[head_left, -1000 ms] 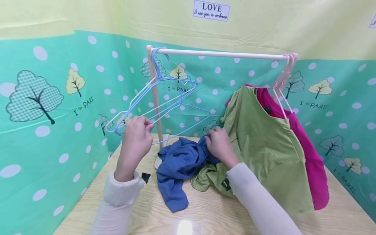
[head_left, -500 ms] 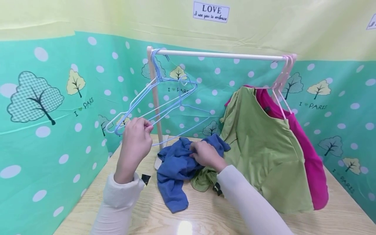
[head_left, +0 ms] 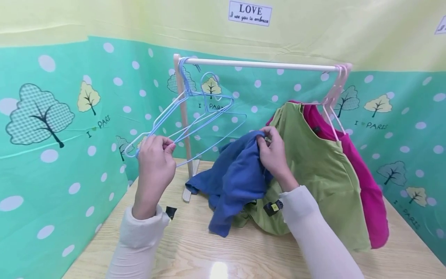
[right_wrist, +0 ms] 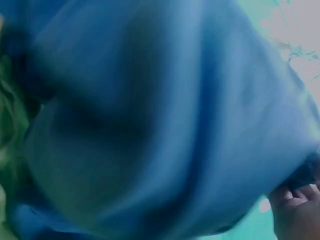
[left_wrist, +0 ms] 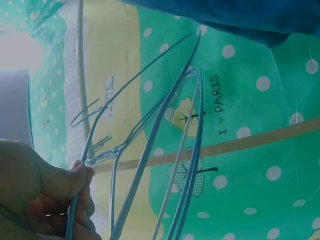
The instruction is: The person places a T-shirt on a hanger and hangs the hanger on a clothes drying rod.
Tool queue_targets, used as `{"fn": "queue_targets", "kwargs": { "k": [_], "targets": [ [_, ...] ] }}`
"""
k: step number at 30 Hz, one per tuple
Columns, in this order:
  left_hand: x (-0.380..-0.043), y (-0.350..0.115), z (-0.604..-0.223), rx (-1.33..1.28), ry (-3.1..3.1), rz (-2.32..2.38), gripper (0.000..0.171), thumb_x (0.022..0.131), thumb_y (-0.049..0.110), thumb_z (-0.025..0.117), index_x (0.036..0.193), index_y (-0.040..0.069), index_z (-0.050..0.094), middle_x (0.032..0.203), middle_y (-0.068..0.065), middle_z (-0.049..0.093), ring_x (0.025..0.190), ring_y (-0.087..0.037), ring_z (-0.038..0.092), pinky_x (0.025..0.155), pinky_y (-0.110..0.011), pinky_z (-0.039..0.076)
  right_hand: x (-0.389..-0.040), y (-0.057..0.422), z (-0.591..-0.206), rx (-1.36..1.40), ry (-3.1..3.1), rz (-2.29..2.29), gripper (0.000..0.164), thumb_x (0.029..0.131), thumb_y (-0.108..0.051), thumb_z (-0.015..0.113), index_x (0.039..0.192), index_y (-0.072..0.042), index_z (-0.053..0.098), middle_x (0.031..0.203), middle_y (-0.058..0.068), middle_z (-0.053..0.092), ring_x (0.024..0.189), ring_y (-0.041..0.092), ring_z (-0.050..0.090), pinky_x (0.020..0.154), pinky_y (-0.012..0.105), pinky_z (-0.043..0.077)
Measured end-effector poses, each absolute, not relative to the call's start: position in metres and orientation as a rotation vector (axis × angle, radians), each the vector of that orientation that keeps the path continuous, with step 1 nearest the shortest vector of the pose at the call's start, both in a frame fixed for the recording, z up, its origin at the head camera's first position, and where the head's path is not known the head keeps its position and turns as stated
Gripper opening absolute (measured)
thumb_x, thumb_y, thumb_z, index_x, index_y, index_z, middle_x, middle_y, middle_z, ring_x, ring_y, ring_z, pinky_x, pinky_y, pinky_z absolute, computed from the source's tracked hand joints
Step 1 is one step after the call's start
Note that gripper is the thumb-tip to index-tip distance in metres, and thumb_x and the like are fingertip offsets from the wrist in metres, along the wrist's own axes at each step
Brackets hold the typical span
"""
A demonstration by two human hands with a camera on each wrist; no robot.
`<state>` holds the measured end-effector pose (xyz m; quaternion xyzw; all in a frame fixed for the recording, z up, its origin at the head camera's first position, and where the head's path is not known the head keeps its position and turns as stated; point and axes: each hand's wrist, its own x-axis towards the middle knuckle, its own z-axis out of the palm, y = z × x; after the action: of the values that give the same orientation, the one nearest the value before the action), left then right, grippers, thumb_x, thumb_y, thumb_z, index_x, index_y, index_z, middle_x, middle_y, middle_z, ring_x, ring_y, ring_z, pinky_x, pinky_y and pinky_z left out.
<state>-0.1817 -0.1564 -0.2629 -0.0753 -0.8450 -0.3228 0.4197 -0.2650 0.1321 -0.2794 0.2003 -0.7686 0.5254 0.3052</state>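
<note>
My left hand (head_left: 156, 161) pinches one end of a blue wire hanger (left_wrist: 89, 142) between thumb and fingers, its hook pointing up. My right hand (head_left: 276, 155) grips the upper edge of a blue garment (head_left: 240, 170), which is partly lifted and trails down toward the table. The cloth, blurred, fills most of the right wrist view. Between the two hands, the held hanger's free end points toward the garment. Behind my left hand, several blue and white hangers (head_left: 167, 110) hang from the rack's left end.
A rack with a white rail (head_left: 258, 64) stands on the wooden table (head_left: 195, 255). On its right end, a green top (head_left: 320, 182) and a magenta top (head_left: 378, 221) hang from pink hangers. Patterned cloth (head_left: 69, 186) surrounds the table on the left, back and right.
My right hand moved left over the crumpled blue garment, then took hold of it and raised it up and right. The hanger in my left hand has tilted, its hook now higher and farther left.
</note>
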Motion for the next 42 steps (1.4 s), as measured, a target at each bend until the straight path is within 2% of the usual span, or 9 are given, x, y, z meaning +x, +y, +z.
{"fn": "queue_targets", "kwargs": {
  "k": [6, 9, 14, 17, 20, 25, 28, 34, 42],
  "targets": [
    [-0.182, -0.156, -0.264, -0.188, -2.132, -0.809, 0.007, 0.091, 0.002, 0.06, 0.087, -0.004, 0.061, 0.08, -0.012, 0.054, 0.078, -0.03, 0.045, 0.075, -0.041, 0.033, -0.262, 0.124, -0.275, 0.62, -2.349, 1.266, 0.009, 0.089, -0.009, 0.066, 0.097, -0.006, 0.064, 0.097, 0.007, 0.066, 0.09, 0.019, 0.065, 0.078, 0.034, 0.053],
    [-0.183, -0.155, -0.264, -0.193, -2.138, -0.811, 0.007, 0.091, 0.002, 0.06, 0.087, -0.004, 0.061, 0.08, -0.013, 0.054, 0.078, -0.03, 0.045, 0.075, -0.041, 0.033, -0.262, 0.121, -0.283, 0.842, -2.564, 1.137, 0.022, 0.094, -0.01, 0.059, 0.115, -0.006, 0.064, 0.112, 0.007, 0.065, 0.103, 0.02, 0.062, 0.087, 0.036, 0.05],
    [-0.182, -0.154, -0.265, -0.194, -2.152, -0.817, 0.007, 0.091, 0.002, 0.06, 0.087, -0.004, 0.06, 0.081, -0.013, 0.053, 0.079, -0.031, 0.046, 0.076, -0.042, 0.035, -0.26, 0.121, -0.296, 1.134, -2.808, 1.021, 0.045, 0.098, -0.005, 0.046, 0.143, -0.007, 0.041, 0.14, 0.011, 0.048, 0.128, 0.021, 0.045, 0.098, 0.036, 0.042],
    [-0.182, -0.154, -0.265, -0.199, -2.148, -0.815, 0.007, 0.091, 0.002, 0.06, 0.087, -0.004, 0.061, 0.081, -0.013, 0.053, 0.079, -0.031, 0.045, 0.075, -0.041, 0.035, -0.258, 0.124, -0.301, 1.03, -2.808, 0.891, 0.034, 0.095, -0.006, 0.053, 0.129, -0.005, 0.056, 0.123, 0.012, 0.061, 0.112, 0.022, 0.058, 0.088, 0.035, 0.048],
    [-0.182, -0.153, -0.265, -0.204, -2.146, -0.814, 0.007, 0.091, 0.002, 0.06, 0.087, -0.004, 0.06, 0.081, -0.013, 0.053, 0.079, -0.031, 0.045, 0.074, -0.041, 0.035, -0.257, 0.131, -0.306, 0.899, -2.836, 0.662, 0.007, 0.089, -0.008, 0.062, 0.092, -0.006, 0.068, 0.084, 0.003, 0.066, 0.076, 0.015, 0.062, 0.069, 0.03, 0.051],
    [-0.181, -0.153, -0.265, -0.205, -2.148, -0.815, 0.007, 0.091, 0.002, 0.06, 0.087, -0.004, 0.06, 0.082, -0.013, 0.054, 0.079, -0.031, 0.046, 0.074, -0.041, 0.035, -0.256, 0.14, -0.324, 0.76, -2.989, 0.379, 0.034, 0.082, -0.012, 0.071, 0.056, -0.014, 0.049, 0.053, -0.005, 0.039, 0.049, 0.011, 0.038, 0.048, 0.028, 0.034],
    [-0.181, -0.153, -0.265, -0.208, -2.146, -0.813, 0.008, 0.091, 0.003, 0.06, 0.087, -0.004, 0.06, 0.082, -0.013, 0.054, 0.079, -0.031, 0.046, 0.073, -0.041, 0.035, -0.257, 0.142, -0.338, 0.687, -3.041, 0.312, 0.041, 0.078, -0.017, 0.076, 0.055, -0.016, 0.042, 0.054, -0.005, 0.033, 0.05, 0.013, 0.036, 0.049, 0.029, 0.032],
    [-0.181, -0.153, -0.266, -0.203, -2.152, -0.814, 0.008, 0.091, 0.003, 0.06, 0.088, -0.004, 0.06, 0.082, -0.013, 0.054, 0.078, -0.03, 0.046, 0.073, -0.041, 0.035, -0.261, 0.141, -0.361, 0.604, -3.053, 0.229, 0.033, 0.074, -0.022, 0.08, 0.059, -0.015, 0.051, 0.065, 0.0, 0.05, 0.059, 0.018, 0.049, 0.056, 0.035, 0.042],
    [-0.18, -0.153, -0.265, -0.2, -2.157, -0.809, 0.007, 0.091, 0.003, 0.06, 0.087, -0.003, 0.06, 0.081, -0.013, 0.054, 0.079, -0.031, 0.046, 0.073, -0.04, 0.035, -0.266, 0.142, -0.373, 0.679, -2.895, 0.398, 0.026, 0.085, -0.009, 0.064, 0.061, -0.014, 0.056, 0.061, 0.0, 0.051, 0.056, 0.016, 0.049, 0.052, 0.033, 0.04]
  ]
}}
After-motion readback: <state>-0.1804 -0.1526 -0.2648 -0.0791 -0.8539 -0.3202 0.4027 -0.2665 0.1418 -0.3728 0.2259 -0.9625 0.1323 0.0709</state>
